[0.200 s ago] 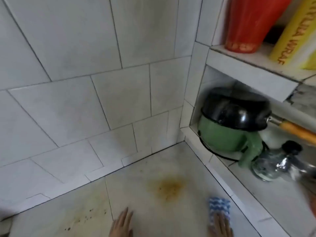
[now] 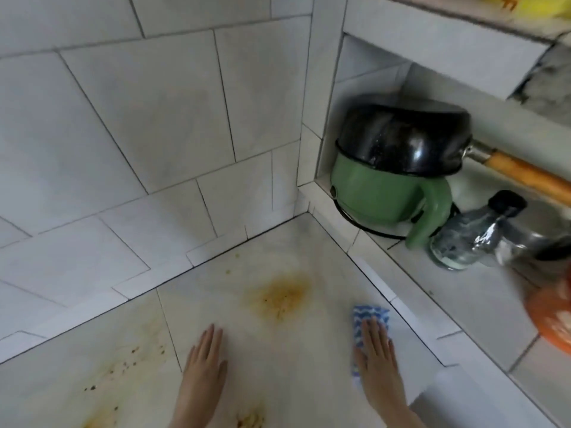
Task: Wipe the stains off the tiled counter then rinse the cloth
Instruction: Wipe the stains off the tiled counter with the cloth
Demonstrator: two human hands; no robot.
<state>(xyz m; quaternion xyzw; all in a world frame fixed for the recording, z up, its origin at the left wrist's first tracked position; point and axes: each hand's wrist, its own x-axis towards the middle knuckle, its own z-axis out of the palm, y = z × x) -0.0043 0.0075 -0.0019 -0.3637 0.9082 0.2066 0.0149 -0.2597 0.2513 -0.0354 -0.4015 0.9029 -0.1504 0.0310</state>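
Head view: both hands lie flat on the tiled bench (image 2: 296, 359) in the lower middle of the frame. The left hand (image 2: 205, 356) rests palm down on the bare tile with its fingers straight and close together, and it holds nothing. To its right in the frame, the right hand (image 2: 375, 356) is spread flat on the cloth (image 2: 369, 313), pressing it to the bench with straight fingers that are not curled round it. The cloth is blue and white with a zigzag pattern. It sticks out beyond the fingertips and lies near the raised tiled edge on the right.

A brown-orange stain (image 2: 282, 293) sits on the bench above and between the hands, apart from the cloth. Dark specks (image 2: 123, 366) are scattered at lower left, and another brown smear (image 2: 250, 420) lies at the bottom edge beside the left wrist.

In the shelf (image 2: 463, 291) at upper right stands a green jug (image 2: 380, 193) with a black pan (image 2: 401, 140) upturned on top; the pan's wooden handle (image 2: 531, 177) runs off to the right. A glass bottle (image 2: 460, 242) lies just beside the jug. An orange object (image 2: 553, 316), blurred, shows at the right edge.
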